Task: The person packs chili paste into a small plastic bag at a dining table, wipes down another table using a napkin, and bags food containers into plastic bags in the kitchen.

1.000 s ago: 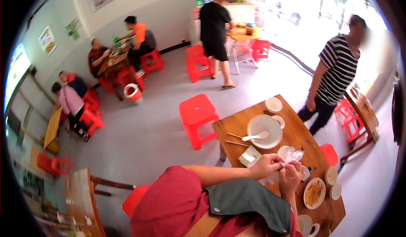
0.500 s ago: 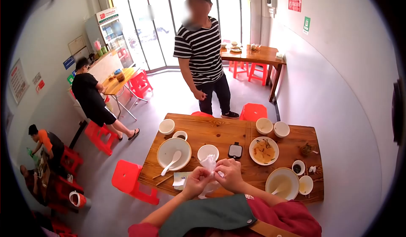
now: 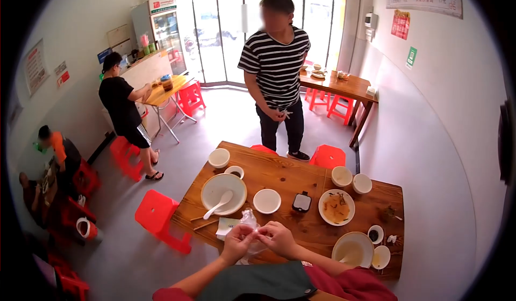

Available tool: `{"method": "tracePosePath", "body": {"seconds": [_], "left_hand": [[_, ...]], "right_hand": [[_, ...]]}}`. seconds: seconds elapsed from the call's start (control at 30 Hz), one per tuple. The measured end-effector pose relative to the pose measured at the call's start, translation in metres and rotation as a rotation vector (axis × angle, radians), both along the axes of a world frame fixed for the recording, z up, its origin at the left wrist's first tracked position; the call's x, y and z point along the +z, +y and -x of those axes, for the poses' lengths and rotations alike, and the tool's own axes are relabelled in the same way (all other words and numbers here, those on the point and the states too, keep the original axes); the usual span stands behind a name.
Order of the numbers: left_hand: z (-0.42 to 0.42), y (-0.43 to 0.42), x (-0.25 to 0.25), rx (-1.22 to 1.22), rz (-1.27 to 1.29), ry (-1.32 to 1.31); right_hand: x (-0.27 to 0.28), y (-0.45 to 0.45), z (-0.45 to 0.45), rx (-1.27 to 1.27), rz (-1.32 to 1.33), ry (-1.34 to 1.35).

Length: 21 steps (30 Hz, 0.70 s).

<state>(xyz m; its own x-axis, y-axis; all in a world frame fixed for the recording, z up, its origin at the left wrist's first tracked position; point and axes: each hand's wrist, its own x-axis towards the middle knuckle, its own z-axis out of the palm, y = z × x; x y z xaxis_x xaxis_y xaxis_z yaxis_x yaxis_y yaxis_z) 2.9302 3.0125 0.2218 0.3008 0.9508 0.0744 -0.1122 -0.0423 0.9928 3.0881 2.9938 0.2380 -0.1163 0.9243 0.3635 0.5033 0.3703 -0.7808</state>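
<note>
1. At the left, a person in a black shirt [image 3: 121, 99] stands by a yellow table [image 3: 165, 94], near a red stool [image 3: 126, 157].
2. Nearer, another red stool, with a square seat [image 3: 155, 213], stands beside the left end of the wooden table [image 3: 285, 175].
3. On that end of the wooden table, a large bowl [image 3: 208, 198] holds a white spoon [image 3: 226, 197]; a smaller bowl [image 3: 219, 157] and a sauce dish [image 3: 235, 172] stand just behind it. Chopsticks [image 3: 207, 224] lie in front.
4. A paper packet [image 3: 226, 226] lies just left of the person's hands.
5. The left hand [image 3: 238, 243] has its fingers pinched together on some thin plastic film [image 3: 248, 217].
6. The plastic film is held above the near edge of the wooden table, bunching up behind the fingers and hanging below them.
7. The right hand [image 3: 279, 240] meets the left at the fingertips, also pinching the film; the exact spot is too small to make out.
8. Behind the hands are a white bowl [image 3: 267, 201] and, across the table, a person in a striped shirt [image 3: 277, 67].
9. Further right come a black, square-topped object [image 3: 301, 201], a plate of food remains [image 3: 336, 206], two cups [image 3: 362, 184] behind it, and a second large bowl [image 3: 352, 242].
10. At the right end, a small dish with dark contents [image 3: 375, 234] stands near a crumpled tissue [image 3: 392, 239].
</note>
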Motion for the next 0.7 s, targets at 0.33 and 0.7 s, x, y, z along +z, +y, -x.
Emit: {"method": "tracePosePath", "body": {"seconds": [0.33,0.7], "left_hand": [[0.187,-0.053,0.002,0.4,-0.03,0.11],[0.483,-0.131,0.007,0.153,0.006,0.098]], "right_hand": [[-0.009,0.003,0.193,0.428,-0.034,0.026],[-0.001,-0.014,0.487,0.92,0.034,0.186]]}}
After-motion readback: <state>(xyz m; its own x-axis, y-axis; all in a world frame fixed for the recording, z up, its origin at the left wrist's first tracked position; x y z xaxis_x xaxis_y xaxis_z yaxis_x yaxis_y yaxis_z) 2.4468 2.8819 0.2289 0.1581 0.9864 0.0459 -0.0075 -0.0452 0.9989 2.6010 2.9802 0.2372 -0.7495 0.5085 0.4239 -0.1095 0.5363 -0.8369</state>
